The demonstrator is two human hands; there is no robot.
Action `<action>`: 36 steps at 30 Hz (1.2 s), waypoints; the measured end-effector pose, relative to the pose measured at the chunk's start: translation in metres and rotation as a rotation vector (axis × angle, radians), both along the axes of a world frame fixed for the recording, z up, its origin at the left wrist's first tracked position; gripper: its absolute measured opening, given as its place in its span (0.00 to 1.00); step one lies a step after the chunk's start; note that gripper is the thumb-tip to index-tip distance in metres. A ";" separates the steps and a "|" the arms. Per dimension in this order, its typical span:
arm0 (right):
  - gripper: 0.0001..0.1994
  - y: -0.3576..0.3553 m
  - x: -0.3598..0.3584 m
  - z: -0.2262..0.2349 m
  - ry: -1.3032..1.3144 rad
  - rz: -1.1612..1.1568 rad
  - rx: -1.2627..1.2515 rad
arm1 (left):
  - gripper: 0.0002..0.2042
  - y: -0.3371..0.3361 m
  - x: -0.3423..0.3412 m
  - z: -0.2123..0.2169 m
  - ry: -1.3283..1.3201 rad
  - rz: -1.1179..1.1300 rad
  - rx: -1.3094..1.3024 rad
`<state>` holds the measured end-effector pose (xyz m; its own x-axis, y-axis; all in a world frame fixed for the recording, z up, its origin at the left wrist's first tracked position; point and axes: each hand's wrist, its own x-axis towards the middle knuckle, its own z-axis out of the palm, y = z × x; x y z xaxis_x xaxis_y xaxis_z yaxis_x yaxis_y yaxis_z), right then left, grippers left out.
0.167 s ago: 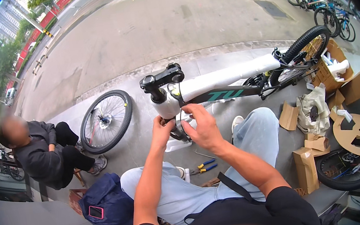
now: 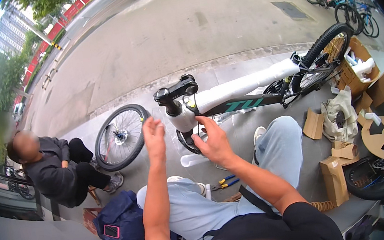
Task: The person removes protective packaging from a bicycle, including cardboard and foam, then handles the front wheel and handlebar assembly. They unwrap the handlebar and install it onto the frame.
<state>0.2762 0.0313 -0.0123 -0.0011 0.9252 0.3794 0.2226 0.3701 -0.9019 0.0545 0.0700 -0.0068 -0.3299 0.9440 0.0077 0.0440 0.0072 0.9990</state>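
Note:
A bicycle frame (image 2: 248,102), dark with white padding (image 2: 241,86) along its top, stands in front of me. It has a rear wheel but no front wheel. A black stem (image 2: 176,89) tops its padded head tube (image 2: 184,120). Below that, my right hand (image 2: 214,142) grips the black fork (image 2: 188,140) at its upper end, thumb and forefinger against it. Its other fingers are partly hidden. My left hand (image 2: 154,139) is raised left of the fork, fingers apart, touching nothing. Beyond it a loose front wheel (image 2: 119,137) stands upright.
A person (image 2: 52,167) sits at the left by a dark blue bag (image 2: 120,219) with a phone (image 2: 111,231) on it. Pliers (image 2: 224,182) lie between my feet. Cardboard boxes (image 2: 334,179), a cloth sack (image 2: 339,112) and another wheel (image 2: 376,178) crowd the right.
My left hand has let go of the fork area and moved left and up. My right hand stays at the fork. The view has shifted slightly.

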 end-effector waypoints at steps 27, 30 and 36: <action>0.21 0.033 -0.075 0.017 0.415 -0.234 -0.329 | 0.29 0.079 0.084 0.153 1.061 -0.356 0.242; 0.18 0.035 -0.083 0.014 0.504 -0.197 -0.317 | 0.30 0.080 0.083 0.151 1.034 -0.355 0.232; 0.15 0.038 -0.084 0.008 0.439 -0.176 -0.275 | 0.31 0.082 0.082 0.150 1.012 -0.369 0.243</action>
